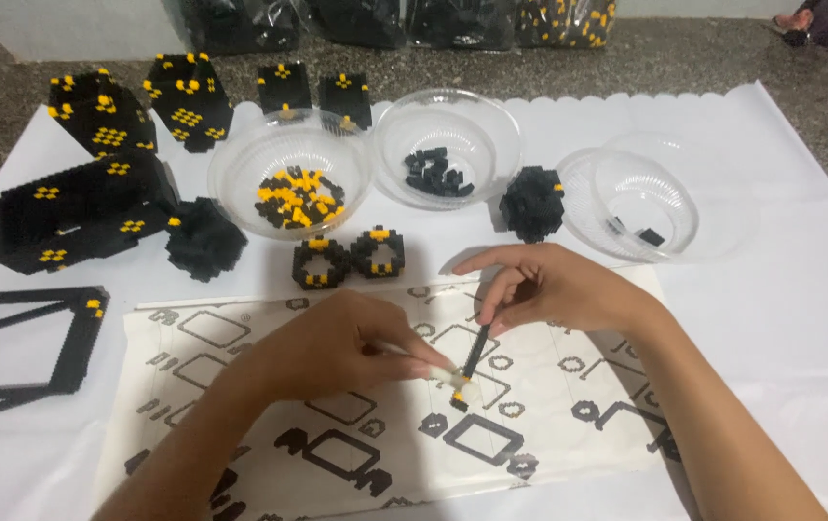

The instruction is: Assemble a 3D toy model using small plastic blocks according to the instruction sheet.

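Head view. The left hand (337, 342) lies palm down over the printed white instruction sheet with black outline diagrams (240, 386); its fingertips are pressed together, pinching a thin pale stick-like tool (433, 365) that points right. The right hand (554, 285) pinches the upper end of a slim black rod of small building bricks (476, 349), held tilted, its lower end meeting a small black-and-yellow brick piece (459, 396) that rests on the sheet just beside the tool tip. Both hands work near the sheet's middle.

The sheet lies on white paper with a scalloped far edge (780, 289) that covers the speckled floor (703, 58).

Behind the hands: two small black-and-yellow brick rings (348, 259), side by side. Beyond them, three clear plastic bowls: the left bowl with mixed yellow and black bricks (290, 169), the middle bowl with black bricks (445, 145), and the right bowl, nearly empty, stacked in a second one (640, 203). A black brick cluster with one yellow dot (532, 203) sits between the middle and right bowls.

Left side: large black brick blocks with yellow dot patterns (81, 207), a black spiky brick cluster (203, 238), and a flat black brick frame (23, 347).

Far edge: dark glossy plastic bags (394, 19), one showing yellow pieces; contents otherwise unclear.
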